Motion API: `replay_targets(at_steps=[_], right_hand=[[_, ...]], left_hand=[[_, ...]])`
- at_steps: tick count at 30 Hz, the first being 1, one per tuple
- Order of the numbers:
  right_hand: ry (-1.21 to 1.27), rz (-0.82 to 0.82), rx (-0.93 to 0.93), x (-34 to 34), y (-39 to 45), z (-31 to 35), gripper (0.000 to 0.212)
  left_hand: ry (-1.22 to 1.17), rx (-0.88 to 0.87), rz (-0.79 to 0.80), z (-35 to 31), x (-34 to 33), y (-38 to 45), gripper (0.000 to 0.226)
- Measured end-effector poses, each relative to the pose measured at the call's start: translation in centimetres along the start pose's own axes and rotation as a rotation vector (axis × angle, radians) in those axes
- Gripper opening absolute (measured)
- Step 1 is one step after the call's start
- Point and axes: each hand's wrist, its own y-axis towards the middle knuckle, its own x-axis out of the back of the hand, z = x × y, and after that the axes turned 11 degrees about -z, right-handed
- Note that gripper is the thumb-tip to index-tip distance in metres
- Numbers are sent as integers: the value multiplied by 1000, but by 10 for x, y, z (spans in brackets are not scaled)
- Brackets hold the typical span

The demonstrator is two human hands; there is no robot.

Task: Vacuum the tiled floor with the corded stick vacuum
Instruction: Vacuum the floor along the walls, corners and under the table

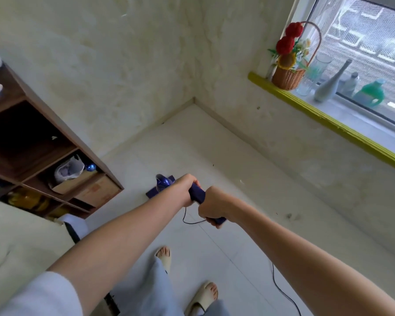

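**Two hands on the handle**

My left hand and right hand both grip the blue stick vacuum handle. Its head rests on the tiled floor, far from me. It seems stiff, top-heavy; the cord trails near right.

Cream walls, wooden shelf, window

1. I count 1 stick vacuum and 1 cord.
2. I see 2 hands: left hand, right hand.
3. I make out 2 slippers.
4. Windowsill: 1 flower basket, 1 glass, 3 bottles.
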Motion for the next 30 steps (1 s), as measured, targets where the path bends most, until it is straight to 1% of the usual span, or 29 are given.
replay_targets(at_steps=[1, 4, 5, 7, 9, 12, 17, 21, 23, 27, 30], right_hand=[[-3, -6, 10, -4, 5, 3, 10], [13, 5, 23, -22, 24, 14, 6], [23, 10, 24, -27, 32, 19, 6], [25, 21, 21, -35, 49, 36, 8], [18, 16, 16, -39, 68, 54, 18], [12, 8, 10, -46, 97, 83, 22], [-13, -8, -16, -55, 135, 125, 29], [-20, -33, -16, -58, 158, 147, 28], [-26, -46, -23, -57, 162, 151, 27], [-38, -49, -60, -51, 162, 148, 32], [-62, -51, -67, -48, 154, 139, 32]], left_hand=[[134, -60, -7, -1, 2, 11, 26], [239, -110, -15, -17, 10, 28, 22], [252, -125, 14, -23, 13, 42, 22], [272, -116, 36, -40, 16, 59, 23], [276, -138, 34, -59, 19, 81, 21], [274, -155, 20, -91, 20, 110, 4], [270, -169, 15, -135, 24, 147, 8], [293, -147, 8, -164, 24, 167, 16], [316, -142, 28, -170, 22, 170, 15], [344, -141, 45, -168, 15, 173, 10], [354, -129, 55, -158, 12, 167, 14]])
